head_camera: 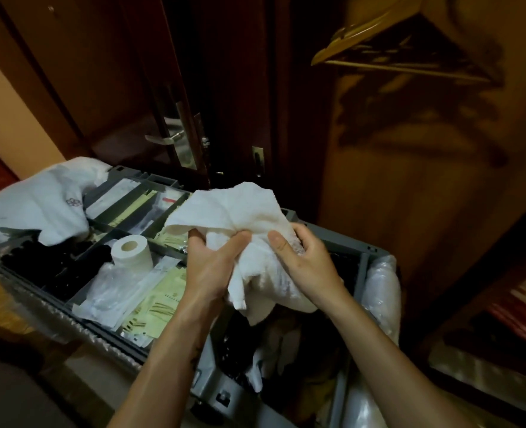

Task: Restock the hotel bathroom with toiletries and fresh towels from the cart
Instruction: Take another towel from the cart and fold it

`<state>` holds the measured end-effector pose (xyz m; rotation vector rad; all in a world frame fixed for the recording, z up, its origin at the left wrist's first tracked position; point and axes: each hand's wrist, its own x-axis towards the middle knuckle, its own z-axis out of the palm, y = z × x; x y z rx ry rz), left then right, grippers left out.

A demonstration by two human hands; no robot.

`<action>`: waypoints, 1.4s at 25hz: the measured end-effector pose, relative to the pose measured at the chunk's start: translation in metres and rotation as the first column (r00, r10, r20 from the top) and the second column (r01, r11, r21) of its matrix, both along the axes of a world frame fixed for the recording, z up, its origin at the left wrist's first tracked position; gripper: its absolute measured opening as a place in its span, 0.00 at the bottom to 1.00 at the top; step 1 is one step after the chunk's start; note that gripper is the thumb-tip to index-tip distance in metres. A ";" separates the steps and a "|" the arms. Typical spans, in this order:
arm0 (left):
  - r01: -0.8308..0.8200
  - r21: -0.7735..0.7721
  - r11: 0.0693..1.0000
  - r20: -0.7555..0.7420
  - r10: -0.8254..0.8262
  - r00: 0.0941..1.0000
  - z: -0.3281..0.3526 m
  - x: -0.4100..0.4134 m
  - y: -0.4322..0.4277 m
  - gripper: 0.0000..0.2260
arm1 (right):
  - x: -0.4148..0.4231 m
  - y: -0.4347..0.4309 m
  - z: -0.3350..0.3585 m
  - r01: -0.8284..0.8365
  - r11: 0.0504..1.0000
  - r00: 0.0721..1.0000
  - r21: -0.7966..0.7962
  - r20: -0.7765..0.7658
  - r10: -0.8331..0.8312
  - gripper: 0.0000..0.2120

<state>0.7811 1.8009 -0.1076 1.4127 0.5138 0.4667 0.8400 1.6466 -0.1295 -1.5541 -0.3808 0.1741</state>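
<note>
Both hands gripped a crumpled white terry towel [243, 217] above the grey plastic housekeeping cart [345, 242], the left hand [212, 264] bunching its lower folds and the right hand [301, 257] closed over its right side. A white toilet-paper roll [132, 251] stood in a tray compartment beside pale yellow sachets [159, 307], possibly toiletries in the dim light.

You are working in dim, warm, yellowish light. The white towel [243, 217] is catching the most brightness, while the dark door [218, 88] is sinking into shadow. A hanger [388, 38] is casting a broad shadow on the wall. The wide lens is bending and softening the edges.
</note>
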 end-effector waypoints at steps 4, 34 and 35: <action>-0.023 -0.016 1.000 0.004 0.023 1.000 -0.002 -0.013 -0.010 0.19 | -0.006 -0.005 -0.002 0.009 1.000 0.999 0.008 0.046 -0.010 0.08; -0.434 -0.037 0.900 -0.131 0.426 0.895 -0.039 -0.256 -0.276 0.15 | -0.164 -0.199 -0.021 -0.440 0.898 0.896 -0.026 0.062 0.441 0.13; -0.476 -0.091 0.875 -0.089 0.469 0.879 -0.042 -0.264 -0.282 0.14 | -0.171 -0.208 -0.022 -0.428 0.902 0.901 -0.046 0.055 0.430 0.13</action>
